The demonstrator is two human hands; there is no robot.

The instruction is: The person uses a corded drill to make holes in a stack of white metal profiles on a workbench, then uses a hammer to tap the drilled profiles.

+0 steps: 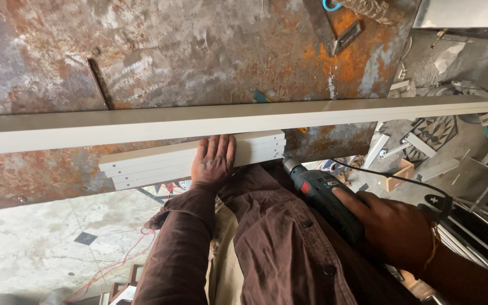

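Left hand (214, 162) lies flat on stacked white strips (193, 160), long axis left-right; right hand (393, 226) grips power drill (323, 200), nose just beside their right end.

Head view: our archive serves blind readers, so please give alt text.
A person's left hand presses flat on a stack of short pale bars on a rusty metal table, while the right hand grips a dark power drill. A long pale bar lies across the table.

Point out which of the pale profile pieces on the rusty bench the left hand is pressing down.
The short stack of pale profiles at the bench's near edge, under the left hand. The long pale profile behind it spans the whole bench untouched.
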